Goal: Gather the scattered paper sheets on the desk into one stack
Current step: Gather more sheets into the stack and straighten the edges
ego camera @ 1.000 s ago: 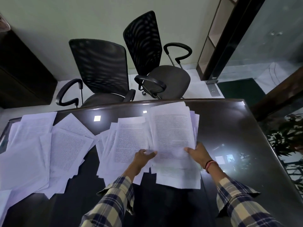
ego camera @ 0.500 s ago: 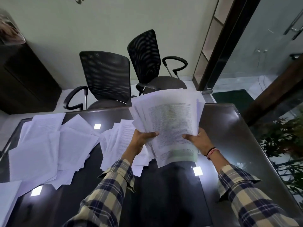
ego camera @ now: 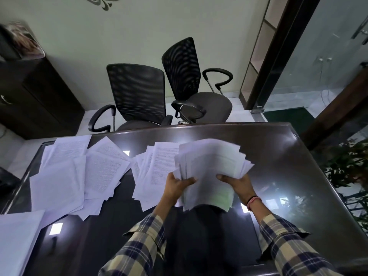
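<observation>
Both hands, left [ego camera: 178,186] and right [ego camera: 238,183], keep a pinching grip on the bundle of sheets [ego camera: 213,172], now lifted off the bench [ego camera: 288,166] and tilted for squaring; loose sheets [ego camera: 79,172] remain scattered to the left, uncollected

Held bundle [ego camera: 213,166]: between left hand [ego camera: 177,186] and right hand [ego camera: 239,185], above the tabletop [ego camera: 288,176].
Nearest sheets [ego camera: 155,172]: on the tabletop, just left of the left hand.
Far spread [ego camera: 79,172]: further left, well apart from both hands.
Chairs [ego camera: 139,96]: beyond the hands, behind the tabletop's far edge.
Cabinet [ego camera: 35,96]: far left, behind.
</observation>
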`<state>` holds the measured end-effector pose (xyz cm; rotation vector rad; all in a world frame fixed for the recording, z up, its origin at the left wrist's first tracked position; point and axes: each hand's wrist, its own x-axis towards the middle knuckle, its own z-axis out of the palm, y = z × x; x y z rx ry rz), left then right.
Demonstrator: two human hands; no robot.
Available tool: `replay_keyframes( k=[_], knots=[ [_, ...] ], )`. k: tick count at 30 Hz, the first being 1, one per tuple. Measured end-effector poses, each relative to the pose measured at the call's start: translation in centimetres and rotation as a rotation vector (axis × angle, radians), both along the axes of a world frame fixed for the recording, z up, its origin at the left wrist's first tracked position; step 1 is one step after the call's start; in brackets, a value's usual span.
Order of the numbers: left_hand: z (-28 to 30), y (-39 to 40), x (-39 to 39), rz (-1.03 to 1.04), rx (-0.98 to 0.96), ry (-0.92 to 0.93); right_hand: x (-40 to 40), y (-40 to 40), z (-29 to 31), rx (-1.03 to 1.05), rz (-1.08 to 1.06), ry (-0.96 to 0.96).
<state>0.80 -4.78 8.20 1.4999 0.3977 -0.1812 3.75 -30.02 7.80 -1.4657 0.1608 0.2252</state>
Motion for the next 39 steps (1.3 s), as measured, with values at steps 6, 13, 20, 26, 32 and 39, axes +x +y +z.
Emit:
replay_keyframes(
  k=[6, 13, 20, 26, 32, 39],
  knots=[
    [-0.4, -1.1, -0.8, 0.002, 0.001, -0.013, -0.5, -0.9, 0.5, -0.048, 0.038, -0.033],
    [1.0, -2.4, 0.5, 0.131, 0.024, -0.079, 1.4, -1.4, 2.4, -0.064, 0.041, -0.153],
    [1.7, -2.9, 0.3, 0.173, 0.017, -0.052, 1.8, -1.7, 2.7, -0.008, 0.105, -0.125],
    [2.7, -3.3, -0.1, 0.203, -0.048, -0.085, 1.7, -2.4, 3.6, -0.002, 0.206, -0.149],
    [4.3, -4.8, 0.9, 0.315, -0.057, -0.234, 2.5, -2.2, 4.1, 0.129, 0.075, -0.126],
    [5.4, -5.6, 2.0, 0.397, 0.024, -0.345, 3.8, -2.1, 5.4, 0.183, -0.024, -0.189]
  ],
)
